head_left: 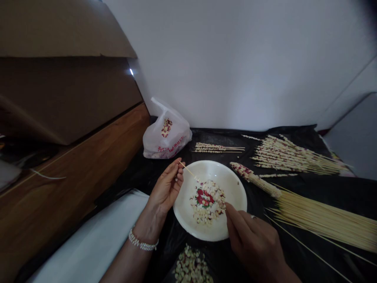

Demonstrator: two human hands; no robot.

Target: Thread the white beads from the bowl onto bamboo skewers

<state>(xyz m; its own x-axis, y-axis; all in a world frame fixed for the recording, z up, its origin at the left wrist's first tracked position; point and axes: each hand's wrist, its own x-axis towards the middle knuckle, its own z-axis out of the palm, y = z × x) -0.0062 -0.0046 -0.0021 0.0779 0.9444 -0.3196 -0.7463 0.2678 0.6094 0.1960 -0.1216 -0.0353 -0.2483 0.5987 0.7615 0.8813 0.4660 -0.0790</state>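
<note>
My left hand (168,184) is at the left rim of the white bowl (182,208), its thumb and fingers closed on a thin wooden skewer (188,169). The skewer slants down to the right over the bowl, with a few pale kernels near its lower visible part. Corn-like cream and dark red kernels (207,216) lie in the bowl around a printed red flower (204,197). Over the right rim, my right hand (253,236) has thumb and forefinger pinched together by the kernels. What those fingertips hold is hidden.
A white plastic bag (167,135) stands behind the bowl. Kernel-threaded skewers (209,147) lie at the back, with a larger heap (285,155) farther right. A cob-like bundle (256,179) rests near bare sticks (324,218). Loose greenish kernels (193,267) sit in front; a cardboard box (67,90) is left.
</note>
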